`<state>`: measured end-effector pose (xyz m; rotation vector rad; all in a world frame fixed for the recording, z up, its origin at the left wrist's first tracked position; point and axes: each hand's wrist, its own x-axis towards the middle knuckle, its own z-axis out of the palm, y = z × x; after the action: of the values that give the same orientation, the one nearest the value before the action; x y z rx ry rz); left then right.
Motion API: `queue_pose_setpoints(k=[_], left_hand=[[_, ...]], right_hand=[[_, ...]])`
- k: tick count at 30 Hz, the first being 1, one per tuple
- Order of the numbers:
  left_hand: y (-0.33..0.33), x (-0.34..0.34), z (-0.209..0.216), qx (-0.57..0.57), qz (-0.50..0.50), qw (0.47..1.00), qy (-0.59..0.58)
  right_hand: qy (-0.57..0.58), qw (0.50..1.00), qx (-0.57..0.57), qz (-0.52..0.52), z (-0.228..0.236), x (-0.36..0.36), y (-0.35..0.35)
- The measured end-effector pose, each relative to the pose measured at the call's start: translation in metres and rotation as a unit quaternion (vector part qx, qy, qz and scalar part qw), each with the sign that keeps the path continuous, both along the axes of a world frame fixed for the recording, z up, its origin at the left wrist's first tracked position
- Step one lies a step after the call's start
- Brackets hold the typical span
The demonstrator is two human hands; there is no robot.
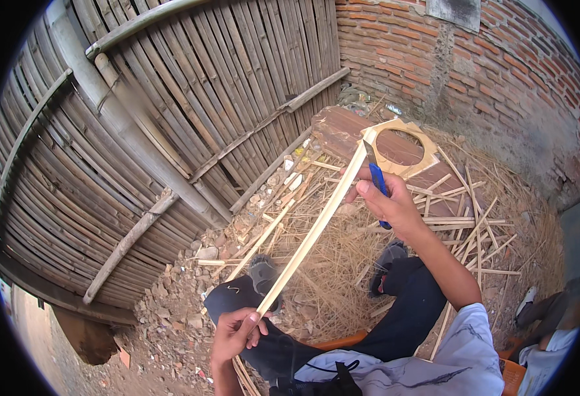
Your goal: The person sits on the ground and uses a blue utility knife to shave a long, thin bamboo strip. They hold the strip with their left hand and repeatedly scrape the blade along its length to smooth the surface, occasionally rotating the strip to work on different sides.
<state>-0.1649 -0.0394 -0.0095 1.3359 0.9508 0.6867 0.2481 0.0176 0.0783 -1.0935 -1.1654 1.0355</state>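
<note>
A long pale bamboo strip [313, 234] slants across the middle, from my lap up toward the far boards. Its lower end is gripped in my left hand [236, 334], thumb on top, above my left thigh. My right hand [392, 204] is closed around a blue utility knife [377, 179] near the strip's upper end. The knife's blade is out and lies along the strip's right side; whether it cuts into the bamboo I cannot tell. Some right fingers reach behind the strip, partly hidden by it.
Bamboo strips [475, 228] lie piled at the right, with shavings [329, 284] around my feet. A pale board with a round hole [428, 158] rests on a brown board [336, 129]. Bamboo fence [237, 79] and brick wall [501, 86] enclose the spot. Another person [550, 320] sits at the right.
</note>
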Motion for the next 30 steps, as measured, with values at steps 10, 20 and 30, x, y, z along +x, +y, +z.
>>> queue_pose_setpoints(k=[10, 20, 30], left_hand=[[-0.001, 0.016, -0.006, 0.099, -0.072, 0.992, 0.021], [0.002, 0.069, 0.031, 0.127, -0.027, 0.988, 0.085], [0.005, 0.102, 0.030, 0.168, 0.075, 0.982, 0.044]], right_hand=[[0.093, 0.993, 0.031, -0.065, 0.005, -0.021, -0.030], [0.063, 0.993, 0.070, -0.069, -0.002, -0.028, -0.037], [-0.385, 0.897, 0.197, -0.094, -0.037, -0.045, -0.074]])
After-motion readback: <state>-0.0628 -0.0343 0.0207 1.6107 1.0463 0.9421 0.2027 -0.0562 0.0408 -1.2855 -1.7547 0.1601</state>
